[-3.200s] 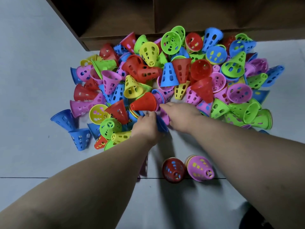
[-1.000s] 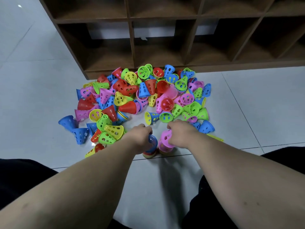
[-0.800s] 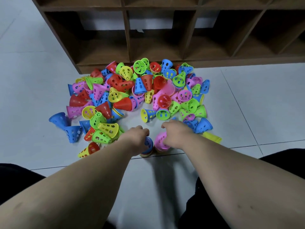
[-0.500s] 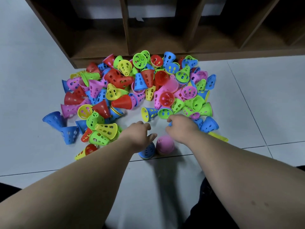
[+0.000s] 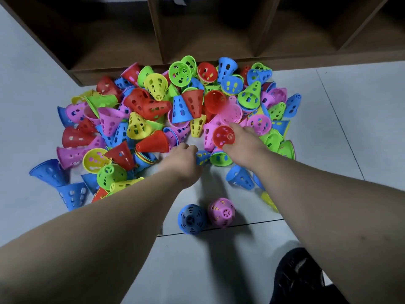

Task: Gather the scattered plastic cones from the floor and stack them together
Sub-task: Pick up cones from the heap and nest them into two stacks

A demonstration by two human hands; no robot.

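Note:
A big heap of perforated plastic cones (image 5: pixel 153 106) in red, blue, green, yellow and pink lies on the floor before a shelf. Two upright stacks stand apart near me, one topped by a blue cone (image 5: pixel 191 218), the other by a pink cone (image 5: pixel 221 212). My right hand (image 5: pixel 244 148) pinches a red cone (image 5: pixel 223 136) between thumb and fingers at the heap's near edge. My left hand (image 5: pixel 182 160) is curled over the wide end of a small blue cone (image 5: pixel 202 156) lying on its side, next to a green cone (image 5: pixel 220 159).
A dark wooden shelf unit (image 5: pixel 208 36) with open compartments stands right behind the heap. Grey floor tiles (image 5: pixel 350 128) spread left, right and towards me. A loose blue cone (image 5: pixel 240 177) lies under my right forearm. My dark-clothed leg (image 5: pixel 302 279) is at bottom right.
Both hands let go of the two stacks, which stay standing, and reached forward to the heap. The right hand took the red cone and the left closed on the small blue cone.

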